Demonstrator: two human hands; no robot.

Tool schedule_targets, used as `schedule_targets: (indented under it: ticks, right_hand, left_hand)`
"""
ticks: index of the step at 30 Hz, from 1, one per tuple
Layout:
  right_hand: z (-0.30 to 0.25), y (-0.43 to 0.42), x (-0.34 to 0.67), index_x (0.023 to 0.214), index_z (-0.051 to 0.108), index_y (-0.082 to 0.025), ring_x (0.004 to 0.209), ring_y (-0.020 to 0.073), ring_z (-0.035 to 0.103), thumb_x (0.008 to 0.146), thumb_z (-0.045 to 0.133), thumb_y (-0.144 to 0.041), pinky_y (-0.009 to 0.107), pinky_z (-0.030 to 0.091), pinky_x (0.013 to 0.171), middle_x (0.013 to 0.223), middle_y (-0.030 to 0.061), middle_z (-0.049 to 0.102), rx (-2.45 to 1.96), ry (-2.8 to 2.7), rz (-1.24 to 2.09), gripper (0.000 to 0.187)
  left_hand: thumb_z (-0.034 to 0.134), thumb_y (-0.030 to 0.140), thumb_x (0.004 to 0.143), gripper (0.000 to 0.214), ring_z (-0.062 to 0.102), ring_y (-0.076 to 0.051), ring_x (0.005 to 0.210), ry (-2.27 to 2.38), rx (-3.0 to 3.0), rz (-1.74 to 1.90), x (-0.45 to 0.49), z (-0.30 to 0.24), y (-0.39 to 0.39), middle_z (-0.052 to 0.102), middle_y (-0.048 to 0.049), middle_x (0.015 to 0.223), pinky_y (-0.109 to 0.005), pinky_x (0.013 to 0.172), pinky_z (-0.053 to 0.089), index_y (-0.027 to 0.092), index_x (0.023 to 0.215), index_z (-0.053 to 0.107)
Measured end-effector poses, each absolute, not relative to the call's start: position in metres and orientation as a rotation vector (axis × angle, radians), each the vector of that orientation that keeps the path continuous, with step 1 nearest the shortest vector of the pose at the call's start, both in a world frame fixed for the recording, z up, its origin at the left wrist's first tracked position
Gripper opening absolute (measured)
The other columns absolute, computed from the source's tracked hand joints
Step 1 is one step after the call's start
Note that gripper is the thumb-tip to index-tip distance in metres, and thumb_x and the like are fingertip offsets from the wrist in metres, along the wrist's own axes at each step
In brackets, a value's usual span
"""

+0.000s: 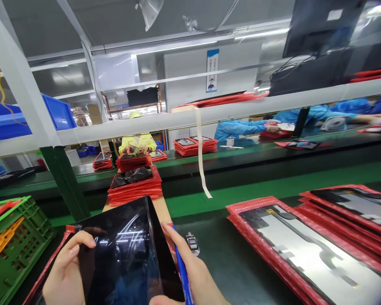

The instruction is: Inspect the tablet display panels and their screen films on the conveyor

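A glossy black display panel (127,250) is held up tilted before me, with ceiling lights reflected in its face. My left hand (68,267) grips its left edge, the fingertips curled onto the front. On the right edge, my right hand (190,262) clasps the panel and also keeps a blue pen-like stick (183,271) against it; the stick's exact kind does not show. Just beyond my right hand lies a small silver tally counter (192,243) on the dark bench. Under and behind the panel, part of a red bubble sleeve (51,262) shows at the left.
Red bubble sleeves with display panels (292,237) stand stacked at right. A green crate (22,250) is at left. Further stacks (135,186) sit ahead. A tape strip (200,156) hangs from the white rail (139,129). Co-workers in blue sleeves (238,129) and yellow (149,142) work beyond.
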State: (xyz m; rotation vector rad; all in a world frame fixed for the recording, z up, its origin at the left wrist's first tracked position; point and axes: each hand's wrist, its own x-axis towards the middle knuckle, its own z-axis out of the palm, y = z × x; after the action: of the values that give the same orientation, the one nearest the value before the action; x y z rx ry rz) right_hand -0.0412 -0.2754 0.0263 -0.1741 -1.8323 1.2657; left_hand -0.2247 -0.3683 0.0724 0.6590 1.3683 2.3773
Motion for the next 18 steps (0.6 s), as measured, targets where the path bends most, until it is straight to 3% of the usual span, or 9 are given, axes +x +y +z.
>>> schedule_targets:
  ticks: [3,6,9,11,14,16,18]
  right_hand:
    - [0.018,-0.275,-0.041,0.149,0.016,-0.032,0.139,0.0339,0.029,0.069,0.08,-0.023,0.052,0.028,0.112,0.155,0.008,0.026,-0.016,-1.869,0.904,0.103]
    - [0.017,-0.279,-0.043,0.145,0.026,-0.039,0.141,0.0299,0.021,0.08,0.069,-0.019,0.059,0.011,0.114,0.148,-0.0003,0.038,-0.011,-1.886,0.704,0.08]
    - [0.018,-0.28,-0.041,0.141,0.034,-0.041,0.14,0.0283,0.019,0.086,0.059,-0.019,0.064,0.008,0.112,0.14,-0.0008,0.05,-0.049,-1.86,0.69,0.064]
    - [0.018,-0.279,-0.038,0.14,0.035,-0.039,0.137,0.0318,0.028,0.083,0.064,-0.019,0.068,0.007,0.111,0.133,0.0028,0.058,-0.001,-1.841,0.626,0.067]
    - [0.016,-0.274,-0.033,0.137,0.036,-0.04,0.116,0.0343,0.058,0.076,0.069,-0.006,0.072,0.014,0.108,0.111,0.0037,0.072,0.037,-1.781,0.499,0.077]
    - [0.014,-0.272,-0.033,0.134,0.039,-0.038,0.092,0.0297,0.072,0.073,0.064,0.006,0.071,0.026,0.106,0.101,0.0014,0.076,0.017,-1.676,0.423,0.08]
    - [0.013,-0.271,-0.034,0.127,0.045,-0.032,0.073,0.0235,0.075,0.07,0.06,0.012,0.067,0.035,0.104,0.097,0.0001,0.077,0.024,-1.576,0.333,0.074]
  left_hand:
    - [0.063,0.036,0.057,0.017,0.057,-0.024,0.078,1.38,0.761,2.425,-0.227,0.069,-0.367,0.06,-0.0039,0.066,-0.031,0.071,0.046,0.021,0.051,0.064]
    - [0.064,0.036,0.059,0.018,0.056,-0.021,0.069,1.387,0.927,2.445,-0.23,0.065,-0.367,0.058,-0.0029,0.062,-0.031,0.066,0.047,0.021,0.049,0.064]
    - [0.071,0.033,0.056,0.017,0.059,-0.02,0.063,1.484,1.092,2.427,-0.23,0.063,-0.368,0.055,-0.0013,0.054,-0.027,0.058,0.047,0.022,0.046,0.064]
    - [0.073,0.031,0.055,0.015,0.058,-0.018,0.055,1.56,1.227,2.403,-0.227,0.061,-0.369,0.054,-0.0005,0.048,-0.024,0.05,0.045,0.023,0.045,0.064]
    - [0.069,0.028,0.062,0.015,0.054,-0.014,0.043,1.617,1.535,2.335,-0.223,0.059,-0.372,0.057,-0.0005,0.044,-0.022,0.041,0.041,0.024,0.048,0.068]
    - [0.065,0.023,0.065,0.015,0.054,-0.013,0.039,1.659,1.736,2.303,-0.221,0.059,-0.375,0.061,0.0,0.044,-0.021,0.039,0.04,0.025,0.051,0.07]
    - [0.062,0.018,0.067,0.017,0.056,-0.013,0.04,1.708,1.886,2.29,-0.22,0.057,-0.377,0.063,0.0014,0.047,-0.02,0.04,0.042,0.025,0.056,0.071]
